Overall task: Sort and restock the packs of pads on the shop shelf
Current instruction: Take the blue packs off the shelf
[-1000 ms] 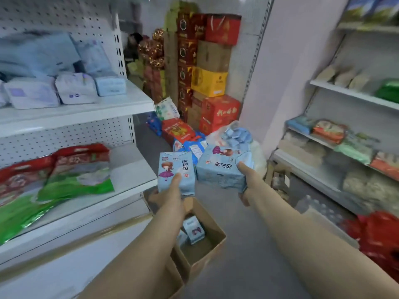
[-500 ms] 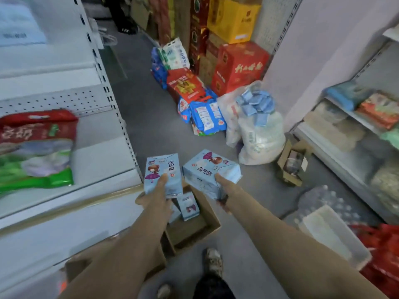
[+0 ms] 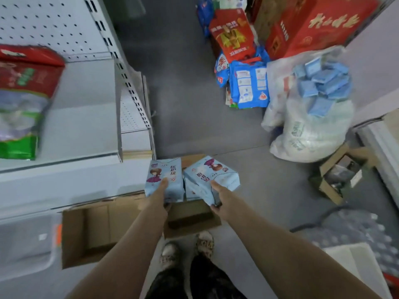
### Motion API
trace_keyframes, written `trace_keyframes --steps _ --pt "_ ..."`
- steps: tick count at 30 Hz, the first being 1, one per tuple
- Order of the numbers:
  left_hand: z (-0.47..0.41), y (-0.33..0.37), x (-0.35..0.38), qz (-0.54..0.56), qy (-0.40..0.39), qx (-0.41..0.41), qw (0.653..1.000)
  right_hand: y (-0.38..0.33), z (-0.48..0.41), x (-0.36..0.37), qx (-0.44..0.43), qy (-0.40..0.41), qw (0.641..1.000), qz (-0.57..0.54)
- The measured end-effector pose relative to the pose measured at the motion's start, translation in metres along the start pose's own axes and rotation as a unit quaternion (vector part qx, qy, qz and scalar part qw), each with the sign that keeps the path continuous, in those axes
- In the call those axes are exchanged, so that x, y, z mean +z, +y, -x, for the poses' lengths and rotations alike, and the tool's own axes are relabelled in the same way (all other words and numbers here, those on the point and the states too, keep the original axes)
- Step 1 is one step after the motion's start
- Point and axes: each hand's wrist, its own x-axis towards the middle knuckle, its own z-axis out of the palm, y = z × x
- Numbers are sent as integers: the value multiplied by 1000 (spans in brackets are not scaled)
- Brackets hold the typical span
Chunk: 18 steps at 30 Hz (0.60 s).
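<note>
Closed round one pale blue pack of pads (image 3: 175, 184) in the left grip (image 3: 158, 196), with the thumb across the printed face and the fingers behind it, out of sight. Closed in the same manner round a second pale blue pack (image 3: 206, 174) in the right grip (image 3: 222, 201), with this pack tilted, near corner low. Held side by side, touching or very nearly so, above the open cardboard box (image 3: 191, 219) on the floor (image 3: 183, 108), just off the front edge of the lower shelf (image 3: 82, 134). Judged as the carry step: both packs out of the box, neither yet set on a shelf. Probable requirements for the next move: lift both packs to the shelf level meant for pads, turn the printed faces forward, square up the tilted pack, set down in a row, then release one grip at a time. Keep clear of the shelf upright and of the red and green bag (image 3: 20, 98) lying on the lower shelf. Not possible to tell which level takes these packs: no shelved pads in view. Hidden by packs and forearms: most of the box interior, so no count of remaining stock; only a glimpse of pale blue below the right pack. Blurred beyond reading: the print on both packs, apart from a cartoon figure and a few characters. Cut off at the left edge: the red and green bag. Unclear also: any link between the task and the small blue packets (image 3: 321, 83) heaped on the white sack (image 3: 311, 134) well off to the right.
</note>
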Motion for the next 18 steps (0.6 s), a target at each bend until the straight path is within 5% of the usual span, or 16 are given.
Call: trace_keyframes --steps 18 --pt "-250 -111 30 75 163 -83 980 58 -279 28 77 69 988 -110"
